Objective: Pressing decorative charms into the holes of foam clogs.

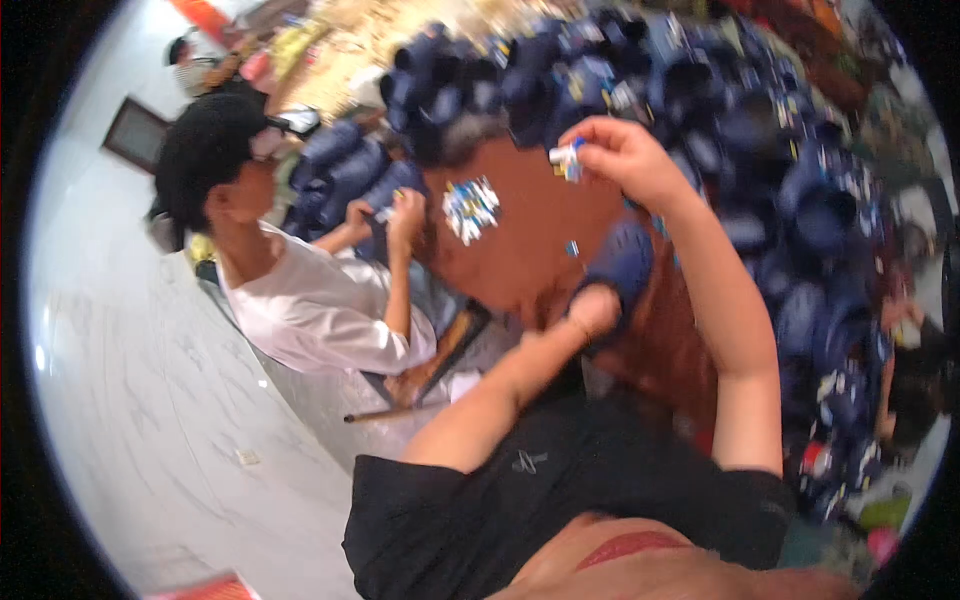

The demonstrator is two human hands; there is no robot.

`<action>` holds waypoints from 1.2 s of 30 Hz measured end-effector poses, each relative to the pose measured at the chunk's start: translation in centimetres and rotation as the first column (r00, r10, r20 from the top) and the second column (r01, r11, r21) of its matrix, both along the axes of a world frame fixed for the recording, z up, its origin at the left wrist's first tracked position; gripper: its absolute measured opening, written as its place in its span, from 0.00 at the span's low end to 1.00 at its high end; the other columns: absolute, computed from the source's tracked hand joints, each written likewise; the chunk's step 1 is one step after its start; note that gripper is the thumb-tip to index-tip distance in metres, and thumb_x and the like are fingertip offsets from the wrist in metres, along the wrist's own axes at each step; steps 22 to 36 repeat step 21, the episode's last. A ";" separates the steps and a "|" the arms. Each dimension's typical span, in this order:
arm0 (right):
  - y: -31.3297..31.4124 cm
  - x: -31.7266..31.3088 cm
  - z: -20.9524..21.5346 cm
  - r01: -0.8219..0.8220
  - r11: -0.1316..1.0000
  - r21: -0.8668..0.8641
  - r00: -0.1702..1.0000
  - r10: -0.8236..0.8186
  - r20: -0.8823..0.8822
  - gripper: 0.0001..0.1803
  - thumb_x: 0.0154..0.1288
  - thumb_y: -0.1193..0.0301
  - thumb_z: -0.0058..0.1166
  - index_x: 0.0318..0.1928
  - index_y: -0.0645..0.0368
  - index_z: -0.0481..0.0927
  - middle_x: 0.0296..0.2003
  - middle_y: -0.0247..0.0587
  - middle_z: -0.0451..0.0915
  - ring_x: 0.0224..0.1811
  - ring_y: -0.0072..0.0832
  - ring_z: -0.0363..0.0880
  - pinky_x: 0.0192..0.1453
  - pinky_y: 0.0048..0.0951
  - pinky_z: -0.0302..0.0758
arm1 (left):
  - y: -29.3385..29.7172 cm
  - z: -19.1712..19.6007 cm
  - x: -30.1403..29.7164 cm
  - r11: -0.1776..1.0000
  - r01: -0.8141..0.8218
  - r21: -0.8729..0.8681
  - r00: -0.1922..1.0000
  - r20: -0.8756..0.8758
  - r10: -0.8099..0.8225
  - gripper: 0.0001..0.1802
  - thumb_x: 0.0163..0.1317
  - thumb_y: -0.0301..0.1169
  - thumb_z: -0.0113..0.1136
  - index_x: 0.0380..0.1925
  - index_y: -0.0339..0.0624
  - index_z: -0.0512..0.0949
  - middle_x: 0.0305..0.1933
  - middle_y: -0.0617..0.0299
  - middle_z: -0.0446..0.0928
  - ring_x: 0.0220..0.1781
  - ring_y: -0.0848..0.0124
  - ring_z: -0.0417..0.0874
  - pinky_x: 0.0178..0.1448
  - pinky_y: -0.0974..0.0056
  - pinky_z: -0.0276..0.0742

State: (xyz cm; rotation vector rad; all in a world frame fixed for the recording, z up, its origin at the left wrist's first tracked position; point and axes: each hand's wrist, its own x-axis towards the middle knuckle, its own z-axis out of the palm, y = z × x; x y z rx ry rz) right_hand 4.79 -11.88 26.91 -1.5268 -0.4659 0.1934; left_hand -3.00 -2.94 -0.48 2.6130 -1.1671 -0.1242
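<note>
A navy clog-style shoe (622, 256) hangs over the reddish-brown table top (520, 265). My left hand (597, 308) grips it at the opening, with the fingers partly hidden inside. Above and beyond the shoe, my right hand (625, 158) is raised, its thumb and fingers pinched on a few small white, blue and yellow tags (568, 160). A loose heap of similar tags (470, 210) lies on the table to the left of my right hand. One small blue tag (572, 248) lies alone beside the shoe.
Navy shoes (520, 75) are piled along the table's far side, with more shoes (800, 210) down the right. At the left, a co-worker in a black cap and white shirt (310, 310) handles something small. A wooden stool (425, 375) stands near them on pale flooring (170, 400).
</note>
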 end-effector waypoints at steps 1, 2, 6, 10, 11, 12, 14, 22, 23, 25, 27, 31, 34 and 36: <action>-1.6 -0.3 -2.2 0.082 0.994 -0.069 0.996 -0.081 0.024 0.09 0.57 0.73 0.47 0.38 0.61 0.74 0.30 0.30 0.76 0.30 0.14 0.71 0.35 0.16 0.67 | 0.0 2.1 -0.4 0.986 -0.166 0.035 0.963 -0.211 0.169 0.10 0.44 0.31 0.46 0.16 0.41 0.78 0.22 0.50 0.76 0.25 0.58 0.77 0.32 0.56 0.73; -3.0 0.1 -5.1 0.133 0.989 -0.059 0.991 -0.134 -0.013 0.09 0.57 0.74 0.47 0.39 0.61 0.74 0.31 0.30 0.76 0.31 0.15 0.71 0.36 0.17 0.68 | -0.2 1.2 -0.1 0.959 -0.253 -0.132 0.955 -0.196 0.225 0.11 0.45 0.31 0.46 0.14 0.42 0.77 0.23 0.49 0.76 0.25 0.58 0.77 0.30 0.56 0.73; -9.4 -1.3 -16.9 0.541 0.829 -0.143 0.799 -0.559 -0.223 0.09 0.56 0.74 0.48 0.38 0.61 0.75 0.30 0.31 0.76 0.32 0.15 0.72 0.36 0.17 0.68 | -0.3 1.3 0.7 0.993 -0.108 -0.039 0.988 -0.111 0.103 0.16 0.50 0.38 0.49 0.17 0.37 0.77 0.24 0.46 0.75 0.30 0.54 0.77 0.38 0.54 0.72; -11.9 -4.6 -24.5 0.614 0.719 -0.326 0.642 -0.695 -0.323 0.10 0.51 0.73 0.52 0.35 0.64 0.77 0.25 0.34 0.76 0.23 0.18 0.70 0.27 0.20 0.66 | -0.1 -0.9 0.3 0.991 -0.078 -0.106 0.996 -0.056 0.072 0.15 0.50 0.38 0.49 0.17 0.37 0.75 0.24 0.48 0.75 0.31 0.55 0.76 0.38 0.55 0.72; -11.5 -4.9 -25.2 0.649 0.699 -0.301 0.607 -0.714 -0.349 0.11 0.50 0.72 0.54 0.34 0.64 0.77 0.22 0.33 0.75 0.20 0.18 0.69 0.25 0.20 0.66 | -0.1 -0.9 0.1 0.991 -0.077 -0.106 0.996 -0.045 0.072 0.14 0.50 0.38 0.50 0.17 0.38 0.75 0.24 0.49 0.74 0.31 0.55 0.76 0.38 0.55 0.72; -11.3 -4.8 -25.7 0.647 0.699 -0.304 0.605 -0.714 -0.354 0.11 0.50 0.72 0.54 0.34 0.64 0.77 0.22 0.33 0.75 0.20 0.18 0.69 0.25 0.20 0.66 | -0.1 -0.8 0.1 0.992 -0.077 -0.104 0.996 -0.051 0.072 0.14 0.50 0.38 0.50 0.17 0.38 0.75 0.24 0.49 0.74 0.31 0.55 0.76 0.38 0.55 0.72; -10.2 -4.5 -25.9 0.636 0.726 -0.261 0.627 -0.683 -0.374 0.10 0.50 0.72 0.54 0.33 0.64 0.77 0.22 0.33 0.75 0.20 0.17 0.69 0.23 0.19 0.65 | 0.2 -0.7 -0.3 0.989 -0.094 -0.117 0.994 -0.061 0.088 0.14 0.50 0.38 0.50 0.16 0.38 0.75 0.24 0.49 0.75 0.30 0.55 0.76 0.37 0.55 0.72; -9.1 -0.4 -27.5 0.525 0.627 -0.576 0.766 -0.643 -0.002 0.16 0.43 0.67 0.58 0.36 0.58 0.77 0.28 0.41 0.78 0.32 0.27 0.76 0.38 0.26 0.71 | 1.2 -0.3 0.5 0.992 -0.101 -0.078 0.991 -0.093 0.093 0.15 0.49 0.38 0.50 0.16 0.38 0.75 0.23 0.48 0.75 0.29 0.54 0.76 0.37 0.55 0.72; -9.1 -0.4 -27.5 0.525 0.627 -0.576 0.766 -0.643 -0.002 0.16 0.43 0.67 0.58 0.36 0.58 0.77 0.28 0.41 0.78 0.32 0.27 0.76 0.38 0.26 0.71 | 1.2 -0.3 0.5 0.992 -0.101 -0.078 0.991 -0.093 0.093 0.15 0.49 0.38 0.50 0.16 0.38 0.75 0.23 0.48 0.75 0.29 0.54 0.76 0.37 0.55 0.72; -9.1 -0.4 -27.5 0.525 0.627 -0.576 0.766 -0.643 -0.002 0.16 0.43 0.67 0.58 0.36 0.58 0.77 0.28 0.41 0.78 0.32 0.27 0.76 0.38 0.26 0.71 | 1.2 -0.3 0.5 0.992 -0.101 -0.078 0.991 -0.093 0.093 0.15 0.49 0.38 0.50 0.16 0.38 0.75 0.23 0.48 0.75 0.29 0.54 0.76 0.37 0.55 0.72; -9.1 -0.4 -27.5 0.525 0.627 -0.576 0.766 -0.643 -0.002 0.16 0.43 0.67 0.58 0.36 0.58 0.77 0.28 0.41 0.78 0.32 0.27 0.76 0.38 0.26 0.71 | 1.2 -0.3 0.5 0.992 -0.101 -0.078 0.991 -0.093 0.093 0.15 0.49 0.38 0.50 0.16 0.38 0.75 0.23 0.48 0.75 0.29 0.54 0.76 0.37 0.55 0.72; -9.1 -0.4 -27.5 0.525 0.627 -0.576 0.766 -0.643 -0.002 0.16 0.43 0.67 0.58 0.36 0.58 0.77 0.28 0.41 0.78 0.32 0.27 0.76 0.38 0.26 0.71 | 1.2 -0.3 0.5 0.992 -0.101 -0.078 0.991 -0.093 0.093 0.15 0.49 0.38 0.50 0.16 0.38 0.75 0.23 0.48 0.75 0.29 0.54 0.76 0.37 0.55 0.72; -9.1 -0.4 -27.5 0.525 0.627 -0.576 0.766 -0.643 -0.002 0.16 0.43 0.67 0.58 0.36 0.58 0.77 0.28 0.41 0.78 0.32 0.27 0.76 0.38 0.26 0.71 | 1.2 -0.3 0.5 0.992 -0.101 -0.078 0.991 -0.093 0.093 0.15 0.49 0.38 0.50 0.16 0.38 0.75 0.23 0.48 0.75 0.29 0.54 0.76 0.37 0.55 0.72; -9.1 -0.4 -27.5 0.525 0.627 -0.576 0.766 -0.643 -0.002 0.16 0.43 0.67 0.58 0.36 0.58 0.77 0.28 0.41 0.78 0.32 0.27 0.76 0.38 0.26 0.71 | 1.2 -0.3 0.5 0.992 -0.101 -0.078 0.991 -0.093 0.093 0.15 0.49 0.38 0.50 0.16 0.38 0.75 0.23 0.48 0.75 0.29 0.54 0.76 0.37 0.55 0.72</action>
